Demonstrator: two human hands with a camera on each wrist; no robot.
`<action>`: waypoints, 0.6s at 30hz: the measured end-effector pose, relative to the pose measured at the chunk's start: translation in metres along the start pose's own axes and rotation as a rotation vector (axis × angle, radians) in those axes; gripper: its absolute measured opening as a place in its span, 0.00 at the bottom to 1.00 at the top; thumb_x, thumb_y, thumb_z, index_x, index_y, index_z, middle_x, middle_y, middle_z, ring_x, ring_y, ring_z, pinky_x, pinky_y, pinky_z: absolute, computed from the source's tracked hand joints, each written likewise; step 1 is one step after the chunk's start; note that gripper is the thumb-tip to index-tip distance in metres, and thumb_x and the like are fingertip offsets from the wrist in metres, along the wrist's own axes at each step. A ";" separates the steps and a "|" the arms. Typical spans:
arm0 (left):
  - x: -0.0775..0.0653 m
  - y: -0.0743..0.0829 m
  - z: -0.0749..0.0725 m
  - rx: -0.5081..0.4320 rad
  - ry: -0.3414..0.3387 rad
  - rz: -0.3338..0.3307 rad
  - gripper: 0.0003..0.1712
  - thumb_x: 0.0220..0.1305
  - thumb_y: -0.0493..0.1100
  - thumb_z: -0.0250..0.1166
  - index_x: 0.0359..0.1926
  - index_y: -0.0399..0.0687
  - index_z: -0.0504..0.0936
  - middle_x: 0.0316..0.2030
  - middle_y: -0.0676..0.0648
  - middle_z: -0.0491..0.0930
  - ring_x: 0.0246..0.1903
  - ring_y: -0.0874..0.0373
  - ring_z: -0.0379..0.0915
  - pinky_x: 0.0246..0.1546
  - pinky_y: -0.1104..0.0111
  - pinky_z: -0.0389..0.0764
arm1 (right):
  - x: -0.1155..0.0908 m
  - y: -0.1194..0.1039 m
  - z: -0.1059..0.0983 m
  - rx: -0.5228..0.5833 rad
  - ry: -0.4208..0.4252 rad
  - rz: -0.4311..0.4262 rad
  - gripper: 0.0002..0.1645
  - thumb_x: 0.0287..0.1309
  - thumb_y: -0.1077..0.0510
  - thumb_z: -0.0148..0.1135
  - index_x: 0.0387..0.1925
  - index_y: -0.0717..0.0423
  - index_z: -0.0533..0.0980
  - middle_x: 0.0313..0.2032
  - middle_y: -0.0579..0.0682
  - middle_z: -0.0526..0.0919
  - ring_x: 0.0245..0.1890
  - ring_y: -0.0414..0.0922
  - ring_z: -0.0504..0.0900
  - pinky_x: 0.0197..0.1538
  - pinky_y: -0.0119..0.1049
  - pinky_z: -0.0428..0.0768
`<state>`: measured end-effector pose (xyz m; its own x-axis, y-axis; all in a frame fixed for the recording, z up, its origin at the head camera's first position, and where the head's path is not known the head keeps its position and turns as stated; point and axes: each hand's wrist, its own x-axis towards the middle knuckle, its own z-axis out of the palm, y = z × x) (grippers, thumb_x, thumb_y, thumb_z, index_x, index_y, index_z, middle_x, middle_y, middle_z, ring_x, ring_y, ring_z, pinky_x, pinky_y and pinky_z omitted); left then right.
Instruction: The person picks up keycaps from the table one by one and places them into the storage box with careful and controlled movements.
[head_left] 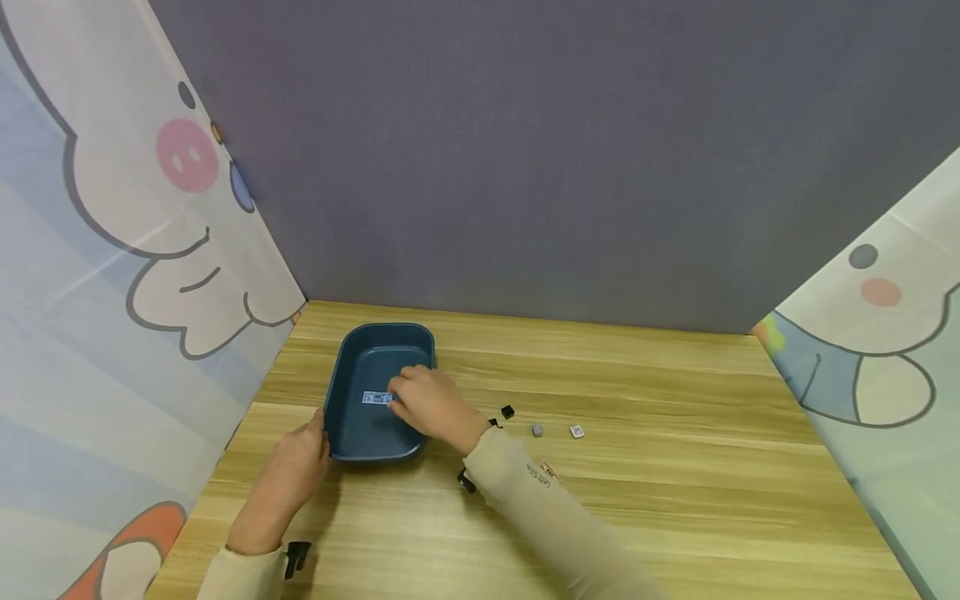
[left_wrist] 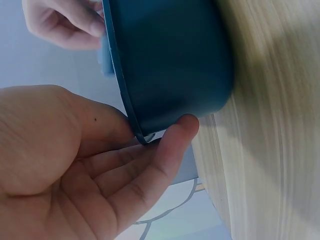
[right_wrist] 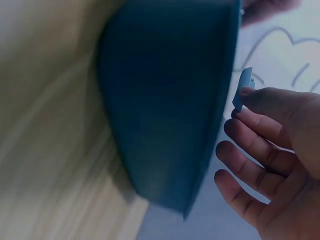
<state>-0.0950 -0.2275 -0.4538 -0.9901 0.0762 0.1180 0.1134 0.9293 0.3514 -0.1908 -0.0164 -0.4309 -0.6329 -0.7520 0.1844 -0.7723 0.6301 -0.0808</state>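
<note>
A dark blue rectangular tray stands at the left of the wooden table. My left hand pinches its near left rim, the thumb over the edge and the fingers along the outer wall, as the left wrist view shows. My right hand is over the tray's right side. Between its thumb and index finger it pinches a small, thin light-blue piece; the other fingers are loosely bent. A white printed strip shows over the tray floor, right beside the right fingertips.
Right of the tray lie small loose pieces: a black one, a grey one and a white one. A printed brown piece is partly behind the right sleeve. A grey panel stands along the back edge.
</note>
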 end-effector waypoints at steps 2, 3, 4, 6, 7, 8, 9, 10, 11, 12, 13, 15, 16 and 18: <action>0.001 0.000 0.000 -0.002 0.003 -0.001 0.24 0.66 0.27 0.55 0.58 0.11 0.66 0.42 0.21 0.78 0.39 0.28 0.79 0.38 0.43 0.80 | 0.005 -0.007 0.005 -0.012 -0.023 0.003 0.12 0.69 0.47 0.62 0.46 0.47 0.84 0.41 0.42 0.82 0.39 0.40 0.80 0.44 0.31 0.78; 0.001 0.000 0.000 -0.004 0.002 -0.005 0.24 0.66 0.27 0.55 0.58 0.11 0.66 0.41 0.21 0.78 0.39 0.29 0.79 0.38 0.43 0.80 | 0.007 -0.010 0.007 -0.018 -0.031 0.003 0.12 0.69 0.47 0.62 0.46 0.47 0.84 0.41 0.42 0.82 0.40 0.39 0.80 0.45 0.31 0.78; 0.002 0.000 0.000 -0.007 0.003 -0.005 0.24 0.66 0.27 0.54 0.58 0.11 0.66 0.41 0.22 0.79 0.39 0.29 0.79 0.38 0.43 0.80 | 0.008 -0.013 0.009 -0.022 -0.038 0.004 0.12 0.69 0.47 0.62 0.46 0.46 0.84 0.41 0.42 0.82 0.40 0.39 0.80 0.45 0.31 0.79; 0.003 0.000 0.000 -0.007 0.003 -0.005 0.24 0.66 0.27 0.54 0.58 0.11 0.66 0.39 0.22 0.79 0.38 0.29 0.79 0.38 0.43 0.80 | 0.010 -0.017 0.012 -0.027 -0.049 0.002 0.12 0.69 0.46 0.62 0.46 0.46 0.84 0.41 0.41 0.82 0.40 0.39 0.80 0.43 0.32 0.79; 0.004 0.000 0.000 -0.007 0.004 -0.007 0.24 0.66 0.27 0.54 0.58 0.11 0.66 0.39 0.23 0.79 0.38 0.29 0.79 0.38 0.43 0.80 | 0.011 -0.019 0.013 -0.027 -0.053 0.002 0.12 0.69 0.46 0.62 0.46 0.45 0.84 0.41 0.41 0.82 0.39 0.39 0.80 0.43 0.32 0.79; 0.004 0.000 0.000 -0.010 0.004 -0.008 0.24 0.66 0.27 0.54 0.58 0.11 0.66 0.39 0.23 0.79 0.38 0.29 0.79 0.37 0.43 0.80 | 0.011 -0.021 0.015 -0.030 -0.058 0.003 0.12 0.69 0.46 0.62 0.46 0.45 0.84 0.41 0.41 0.82 0.39 0.39 0.80 0.43 0.32 0.79; 0.005 -0.001 -0.001 -0.012 0.002 -0.008 0.24 0.66 0.27 0.54 0.58 0.12 0.66 0.39 0.23 0.79 0.38 0.29 0.79 0.38 0.43 0.80 | 0.011 -0.022 0.016 -0.029 -0.061 0.001 0.12 0.69 0.46 0.62 0.46 0.45 0.84 0.41 0.40 0.82 0.39 0.38 0.80 0.42 0.32 0.79; 0.005 -0.001 -0.001 -0.014 0.001 -0.008 0.23 0.66 0.28 0.54 0.58 0.12 0.66 0.39 0.23 0.79 0.38 0.29 0.79 0.38 0.43 0.80 | 0.011 -0.024 0.017 -0.028 -0.064 0.001 0.12 0.69 0.46 0.62 0.46 0.44 0.84 0.41 0.40 0.82 0.39 0.38 0.80 0.41 0.32 0.79; 0.004 -0.001 -0.001 -0.016 -0.003 -0.009 0.23 0.66 0.28 0.53 0.58 0.12 0.66 0.39 0.23 0.79 0.38 0.29 0.79 0.38 0.43 0.80 | 0.011 -0.025 0.019 -0.030 -0.068 -0.001 0.12 0.69 0.46 0.62 0.46 0.44 0.84 0.41 0.40 0.82 0.38 0.38 0.80 0.41 0.32 0.79; 0.004 -0.001 -0.001 -0.020 -0.007 -0.013 0.23 0.66 0.28 0.53 0.58 0.12 0.66 0.39 0.23 0.79 0.38 0.29 0.79 0.37 0.43 0.80 | 0.011 -0.026 0.020 -0.031 -0.072 -0.003 0.12 0.69 0.45 0.62 0.46 0.44 0.84 0.41 0.40 0.82 0.38 0.38 0.80 0.41 0.31 0.79; 0.004 -0.002 -0.001 -0.023 -0.012 -0.017 0.23 0.66 0.28 0.53 0.58 0.12 0.66 0.40 0.23 0.79 0.38 0.29 0.79 0.37 0.43 0.80 | 0.010 -0.027 0.021 -0.030 -0.073 -0.003 0.12 0.69 0.45 0.62 0.46 0.44 0.84 0.40 0.40 0.82 0.38 0.38 0.80 0.40 0.31 0.79; 0.003 -0.002 -0.002 -0.028 -0.026 -0.027 0.23 0.67 0.28 0.52 0.59 0.13 0.66 0.41 0.23 0.79 0.39 0.29 0.79 0.37 0.43 0.80 | 0.009 -0.028 0.023 -0.032 -0.076 -0.003 0.11 0.68 0.45 0.62 0.45 0.43 0.84 0.40 0.39 0.82 0.37 0.38 0.79 0.39 0.30 0.78; 0.003 -0.001 -0.002 -0.028 -0.034 -0.030 0.23 0.67 0.28 0.52 0.59 0.13 0.66 0.42 0.23 0.79 0.39 0.29 0.79 0.37 0.43 0.80 | 0.009 -0.029 0.025 -0.032 -0.078 -0.001 0.11 0.68 0.45 0.62 0.45 0.43 0.84 0.40 0.39 0.82 0.37 0.38 0.79 0.39 0.30 0.78; 0.003 -0.001 -0.002 -0.029 -0.045 -0.036 0.24 0.67 0.28 0.52 0.60 0.13 0.65 0.43 0.22 0.78 0.39 0.29 0.79 0.37 0.43 0.80 | 0.008 -0.029 0.026 -0.032 -0.082 0.002 0.11 0.68 0.45 0.62 0.44 0.42 0.84 0.39 0.38 0.81 0.37 0.38 0.79 0.39 0.30 0.78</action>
<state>-0.0984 -0.2287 -0.4520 -0.9962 0.0601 0.0628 0.0796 0.9209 0.3816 -0.1748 -0.0456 -0.4522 -0.6382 -0.7629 0.1035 -0.7694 0.6369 -0.0497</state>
